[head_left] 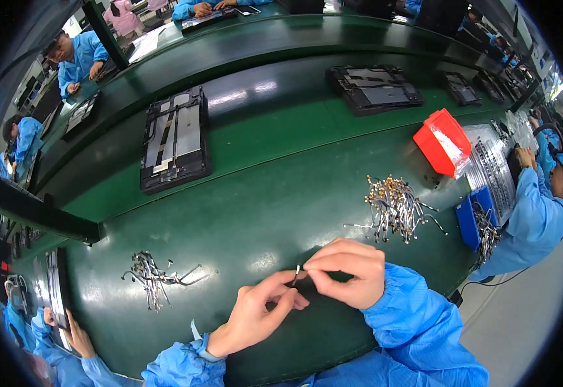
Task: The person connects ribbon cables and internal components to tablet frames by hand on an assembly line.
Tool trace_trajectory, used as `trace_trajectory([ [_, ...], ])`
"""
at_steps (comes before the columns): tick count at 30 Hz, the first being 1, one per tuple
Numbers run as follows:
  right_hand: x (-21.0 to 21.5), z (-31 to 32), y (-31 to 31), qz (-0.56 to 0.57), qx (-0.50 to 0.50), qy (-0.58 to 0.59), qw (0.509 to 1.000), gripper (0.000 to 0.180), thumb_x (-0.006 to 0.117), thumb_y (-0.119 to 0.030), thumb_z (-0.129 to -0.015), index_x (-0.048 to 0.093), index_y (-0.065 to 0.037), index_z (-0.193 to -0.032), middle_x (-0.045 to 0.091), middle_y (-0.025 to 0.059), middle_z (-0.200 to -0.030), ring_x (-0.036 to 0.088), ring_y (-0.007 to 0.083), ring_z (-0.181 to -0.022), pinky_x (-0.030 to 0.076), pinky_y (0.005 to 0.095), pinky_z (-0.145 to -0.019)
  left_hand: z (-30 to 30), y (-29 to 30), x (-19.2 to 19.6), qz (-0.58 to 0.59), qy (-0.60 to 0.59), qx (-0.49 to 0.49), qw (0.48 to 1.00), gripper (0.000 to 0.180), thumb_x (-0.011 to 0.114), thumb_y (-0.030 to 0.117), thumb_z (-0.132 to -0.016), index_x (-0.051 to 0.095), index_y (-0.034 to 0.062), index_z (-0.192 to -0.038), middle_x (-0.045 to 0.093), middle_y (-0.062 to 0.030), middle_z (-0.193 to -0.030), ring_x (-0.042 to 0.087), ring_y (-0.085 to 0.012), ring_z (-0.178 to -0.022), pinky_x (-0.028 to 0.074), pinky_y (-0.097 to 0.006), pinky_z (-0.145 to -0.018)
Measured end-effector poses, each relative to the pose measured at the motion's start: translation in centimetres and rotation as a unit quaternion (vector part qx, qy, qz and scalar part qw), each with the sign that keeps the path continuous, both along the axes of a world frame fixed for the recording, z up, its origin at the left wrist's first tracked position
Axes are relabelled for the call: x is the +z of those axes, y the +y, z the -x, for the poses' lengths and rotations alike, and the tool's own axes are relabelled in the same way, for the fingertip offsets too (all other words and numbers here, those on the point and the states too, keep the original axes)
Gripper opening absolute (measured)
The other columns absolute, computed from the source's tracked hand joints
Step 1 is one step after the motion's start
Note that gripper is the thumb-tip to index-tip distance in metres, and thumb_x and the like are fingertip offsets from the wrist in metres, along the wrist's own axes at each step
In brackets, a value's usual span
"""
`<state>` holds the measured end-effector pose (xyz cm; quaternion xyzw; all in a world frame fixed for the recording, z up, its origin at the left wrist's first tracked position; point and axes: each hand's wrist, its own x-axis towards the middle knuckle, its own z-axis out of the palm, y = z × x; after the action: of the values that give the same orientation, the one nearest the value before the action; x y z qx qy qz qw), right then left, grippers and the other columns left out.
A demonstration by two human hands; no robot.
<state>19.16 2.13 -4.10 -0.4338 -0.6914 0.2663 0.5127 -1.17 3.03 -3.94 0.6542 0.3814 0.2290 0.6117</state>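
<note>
My left hand pinches a small dark cable piece with a white end between thumb and forefinger, above the near part of the green table. Close against it on the right, my right hand has thumb and fingertips pinched at the piece's white end; whether anything separate is between them is too small to tell. Beyond my right hand lies a large heap of small cables with silvery and gold-coloured ends. A smaller pile of similar cables lies to the left of my hands.
A red bin and a blue bin of small parts stand at the right, beside clear plastic trays. Black fixtures holding flat device parts rest on the far strip. Co-workers in blue sit at both sides and across.
</note>
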Motion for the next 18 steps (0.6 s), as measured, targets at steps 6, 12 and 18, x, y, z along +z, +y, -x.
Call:
trace_trajectory([
  [6,-0.9,0.5,0.1,-0.122,-0.001,-0.082,0.989,0.020,0.074,0.001,-0.072,0.071,0.000,-0.092,0.068,0.0101,-0.090,0.067,0.0237,-0.076,0.056,0.0311,-0.064,0.1,-0.5,0.0,-0.016,-0.011,0.008,1.000,0.038,0.053,0.001,-0.092,0.047,-0.0017,-0.129,0.072,-0.0117,-0.084,0.072,-0.0203,-0.078,0.057,-0.029,-0.070],
  [12,-0.9,1.0,-0.4,-0.125,0.002,-0.080,0.989,0.020,0.074,0.000,-0.072,0.070,0.000,-0.091,0.068,0.0097,-0.091,0.067,0.0236,-0.076,0.057,0.0313,-0.064,-0.1,-1.0,0.3,-0.163,0.027,0.009,0.986,0.036,0.054,0.000,-0.090,0.049,-0.0022,-0.126,0.072,-0.0128,-0.084,0.072,-0.0220,-0.077,0.057,-0.030,-0.068],
  [18,0.3,1.1,-1.0,-0.178,-0.060,-0.150,0.971,0.018,0.073,0.001,-0.069,0.065,-0.002,-0.086,0.065,0.0086,-0.083,0.065,0.0226,-0.069,0.055,0.0310,-0.058,-0.3,-1.2,0.9,-0.141,0.004,0.002,0.990,0.036,0.054,0.000,-0.091,0.050,-0.0014,-0.126,0.072,-0.0120,-0.084,0.072,-0.0206,-0.077,0.057,-0.030,-0.069],
])
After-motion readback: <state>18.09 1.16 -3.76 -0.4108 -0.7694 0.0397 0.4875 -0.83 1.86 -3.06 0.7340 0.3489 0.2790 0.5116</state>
